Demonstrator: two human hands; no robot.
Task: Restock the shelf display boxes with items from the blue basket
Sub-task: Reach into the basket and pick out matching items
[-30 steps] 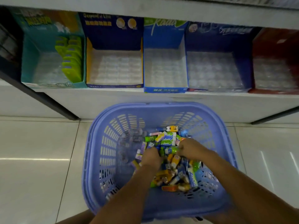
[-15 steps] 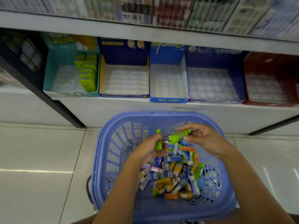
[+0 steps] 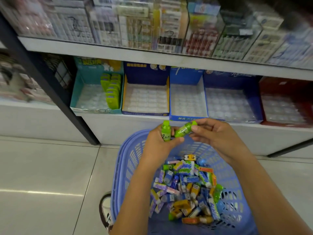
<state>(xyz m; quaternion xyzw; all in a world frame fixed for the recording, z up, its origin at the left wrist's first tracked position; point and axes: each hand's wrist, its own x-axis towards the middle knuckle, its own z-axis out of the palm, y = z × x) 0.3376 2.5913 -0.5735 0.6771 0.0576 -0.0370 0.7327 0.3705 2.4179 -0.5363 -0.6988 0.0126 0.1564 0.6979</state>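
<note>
The blue basket (image 3: 128, 170) stands on the floor below me, holding several small colourful packs and bottles (image 3: 188, 189). My left hand (image 3: 159, 146) grips a small green bottle (image 3: 165, 131) upright above the basket's far rim. My right hand (image 3: 215, 134) pinches a second green bottle (image 3: 183, 129), tilted, right beside the first. On the low shelf stand display boxes: a teal box (image 3: 79, 97) with green packs (image 3: 111, 89) along its right side, a yellow-edged navy box (image 3: 145, 99), a blue box (image 3: 187, 99), a dark blue box (image 3: 232, 102) and a red box (image 3: 286, 106).
A black shelf post (image 3: 50, 85) slants down to the floor at the left. The upper shelf (image 3: 152, 31) is packed with boxed goods behind clear fronts. A shoe (image 3: 105, 211) shows beside the basket's left wall. Pale floor tiles (image 3: 42, 184) spread out to the left.
Both hands rose out of the basket, each with a green bottle, and now hold them higher, near the shelf edge. The view tilted up, showing the upper shelf.
</note>
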